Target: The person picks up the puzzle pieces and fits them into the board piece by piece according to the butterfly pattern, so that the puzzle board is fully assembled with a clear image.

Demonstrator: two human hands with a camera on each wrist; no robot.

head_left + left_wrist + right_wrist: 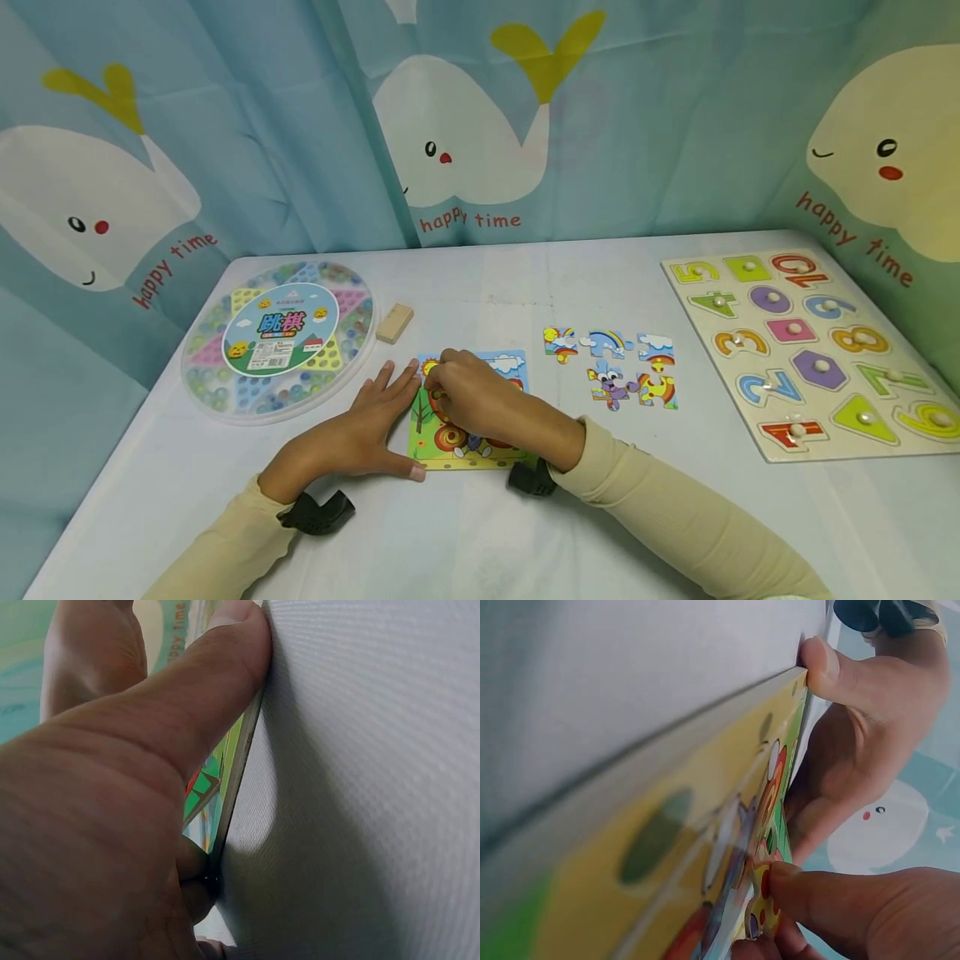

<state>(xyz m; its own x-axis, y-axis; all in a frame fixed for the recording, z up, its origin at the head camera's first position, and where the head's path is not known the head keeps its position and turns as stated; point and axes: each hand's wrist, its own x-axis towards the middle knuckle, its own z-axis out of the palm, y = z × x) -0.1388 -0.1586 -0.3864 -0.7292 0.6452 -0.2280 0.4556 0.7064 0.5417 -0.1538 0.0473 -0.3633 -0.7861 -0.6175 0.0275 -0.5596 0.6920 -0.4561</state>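
1. Green-and-blue puzzle board (429,452) lies between the hands, partly beneath the right one.
2. Left hand (356,429) spreads out, thumb and fingertips touching the board's left side.
3. Right hand (483,396) pinches a red-spotted yellow piece (762,891) at the board.
4. Loose pieces (612,385) lie right of the right hand.

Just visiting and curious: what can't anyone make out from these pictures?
Head view: the middle of the puzzle board, covered by the right hand.
Right wrist view: the full outline of the puzzle piece, partly covered by the right hand pinching it.
Left wrist view: most of the board's picture, behind the left hand.
Head view: the fine print on the round game box, too small to read.
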